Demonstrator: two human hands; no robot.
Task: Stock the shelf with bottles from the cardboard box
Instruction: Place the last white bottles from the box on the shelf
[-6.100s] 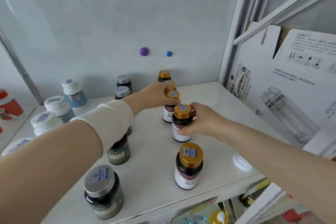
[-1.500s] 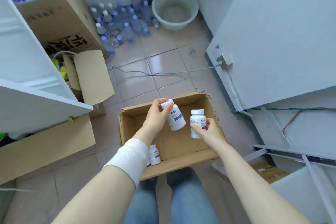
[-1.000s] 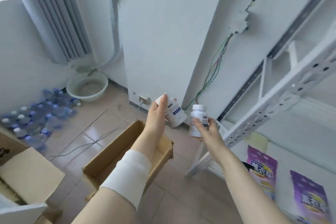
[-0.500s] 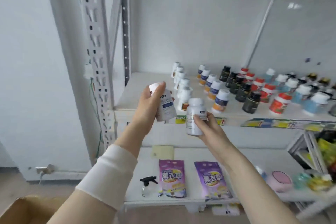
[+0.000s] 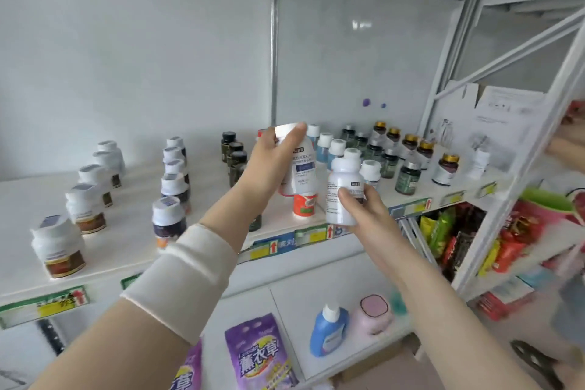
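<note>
My left hand [image 5: 269, 165] grips a white bottle with a blue label [image 5: 302, 165], held up and tilted in front of the shelf [image 5: 126, 231]. My right hand [image 5: 364, 212] holds a second white bottle [image 5: 343, 190] upright from below, just right of the first. Both bottles hang in the air above the shelf's front edge, near a red-and-white bottle [image 5: 304, 204] standing there. The cardboard box is out of view.
Rows of white-capped bottles [image 5: 58, 245] stand on the shelf at left, dark and gold-capped bottles [image 5: 444, 168] at right. A white carton [image 5: 493, 123] stands at the far right. Below lie purple pouches [image 5: 259, 355] and a blue bottle [image 5: 327, 329]. Snack packs [image 5: 449, 234] fill the right rack.
The view has swung right along the shelf and closer. Both hands still hold their white bottles, now raised in front of the shelf's middle section.
</note>
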